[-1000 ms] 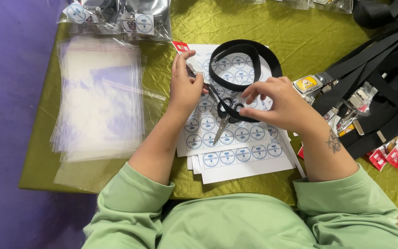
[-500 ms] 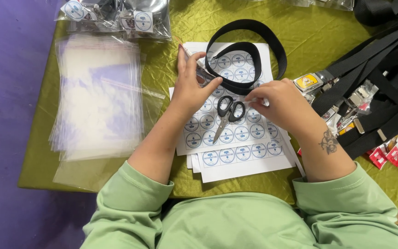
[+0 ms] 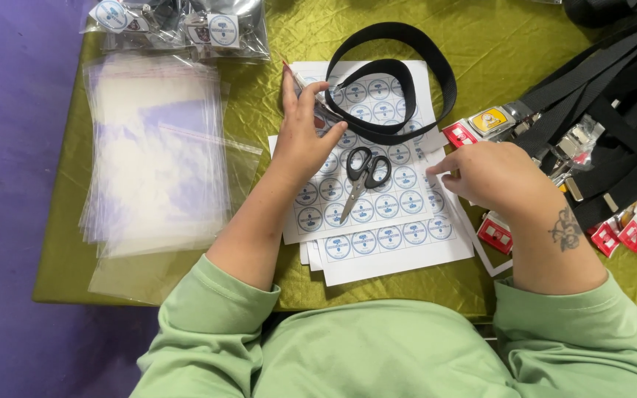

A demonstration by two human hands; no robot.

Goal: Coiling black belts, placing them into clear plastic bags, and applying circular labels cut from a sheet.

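Left hand seemingly pinches the strap end; right hand rests loose beside sticker sheets, scissors between.

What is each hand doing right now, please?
Left hand: fingers closed on one end of the black strap.
Right hand: loosely curled at the sticker sheet edge; whether it grips anything cannot be told.

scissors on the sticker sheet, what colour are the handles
Black handles on the scissors, seen in the head view.

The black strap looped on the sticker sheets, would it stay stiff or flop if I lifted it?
The black strap lies in a loose curved loop, so it would likely flop and uncoil. It looks thin and flat, probably light.
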